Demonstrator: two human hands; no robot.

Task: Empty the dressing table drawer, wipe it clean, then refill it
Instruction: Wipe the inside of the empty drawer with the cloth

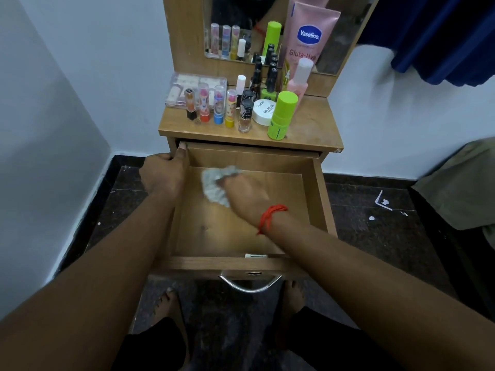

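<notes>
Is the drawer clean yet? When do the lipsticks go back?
Emptying looks done: the drawer holds only the cloth. Wiping is under way: the right hand presses the cloth on its floor, the left hand grips its side. Left: returning the lipsticks and bottles from the tabletop.

Both arms extended forward. My left hand (163,172) gripped the drawer (320,199) side wall; my right hand (245,192), palm down, clutched the cloth (214,183).

drawer (214,231): mid-brown wood grain inside and out. cloth (214,186): pale grey-white, faintly mottled. wrist thread (270,216): red-orange. drawer handle (250,286): silver. bottle (283,115), near right of brown worktop (316,135): lime green, dark print. tube (308,36), far right: pink, blue oval badge. floor (375,236): black, pale speckles.
</notes>
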